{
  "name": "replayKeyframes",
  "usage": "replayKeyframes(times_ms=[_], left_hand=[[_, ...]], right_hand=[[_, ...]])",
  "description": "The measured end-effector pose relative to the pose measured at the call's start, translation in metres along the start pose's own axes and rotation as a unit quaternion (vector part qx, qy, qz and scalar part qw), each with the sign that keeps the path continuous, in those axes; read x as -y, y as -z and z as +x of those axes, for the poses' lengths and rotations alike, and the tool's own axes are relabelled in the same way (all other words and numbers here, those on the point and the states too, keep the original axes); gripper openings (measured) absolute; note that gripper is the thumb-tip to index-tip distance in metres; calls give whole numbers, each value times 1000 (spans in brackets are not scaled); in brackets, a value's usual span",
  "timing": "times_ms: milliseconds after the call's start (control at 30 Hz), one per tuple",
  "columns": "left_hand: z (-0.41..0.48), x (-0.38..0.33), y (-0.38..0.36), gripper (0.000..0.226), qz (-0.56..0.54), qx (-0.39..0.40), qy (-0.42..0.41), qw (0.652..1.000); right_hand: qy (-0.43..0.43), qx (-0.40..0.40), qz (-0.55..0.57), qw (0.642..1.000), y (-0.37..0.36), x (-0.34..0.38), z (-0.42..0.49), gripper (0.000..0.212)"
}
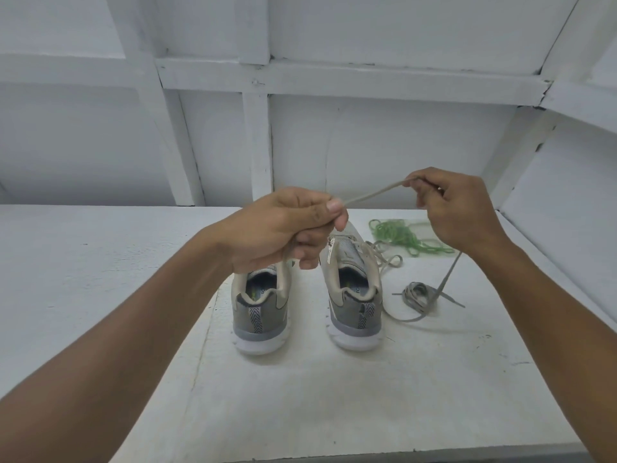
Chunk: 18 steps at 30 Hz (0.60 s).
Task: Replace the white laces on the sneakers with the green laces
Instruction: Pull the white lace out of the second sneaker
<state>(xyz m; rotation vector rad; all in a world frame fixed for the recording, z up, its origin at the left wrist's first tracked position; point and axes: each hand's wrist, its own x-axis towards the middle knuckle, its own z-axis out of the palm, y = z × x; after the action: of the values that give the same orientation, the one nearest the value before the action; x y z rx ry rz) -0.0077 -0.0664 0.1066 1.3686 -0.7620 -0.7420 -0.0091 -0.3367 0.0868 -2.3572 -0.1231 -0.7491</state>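
Observation:
Two grey and white sneakers stand heels toward me on the white table, the left sneaker (261, 309) and the right sneaker (354, 295). A white lace (374, 192) is stretched in the air between my hands. My left hand (287, 225) pinches one part of it above the left sneaker; my right hand (457, 208) pinches it farther right and higher. The lace hangs down from my right hand to a loose white lace heap (421, 297) on the table. Green laces (400, 235) lie bunched behind the right sneaker. White lacing still shows on the right sneaker's front.
The white table (300, 396) meets a white panelled wall (367, 145) at the back and a side wall on the right. The table's front edge runs along the bottom of the view.

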Motion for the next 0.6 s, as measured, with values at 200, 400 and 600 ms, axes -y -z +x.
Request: replayKeyframes(times_ms=[200, 400, 600], left_hand=[[-2, -6, -1, 30, -7, 8, -12, 1000], [23, -23, -16, 25, -123, -62, -144, 980], [40, 7, 3, 26, 402, -124, -113, 900]], right_hand=[[-60, -10, -54, 997, -7, -25, 1, 22], [-37, 228, -141, 963, -40, 19, -53, 21], [139, 304, -74, 940, -14, 88, -93, 23]])
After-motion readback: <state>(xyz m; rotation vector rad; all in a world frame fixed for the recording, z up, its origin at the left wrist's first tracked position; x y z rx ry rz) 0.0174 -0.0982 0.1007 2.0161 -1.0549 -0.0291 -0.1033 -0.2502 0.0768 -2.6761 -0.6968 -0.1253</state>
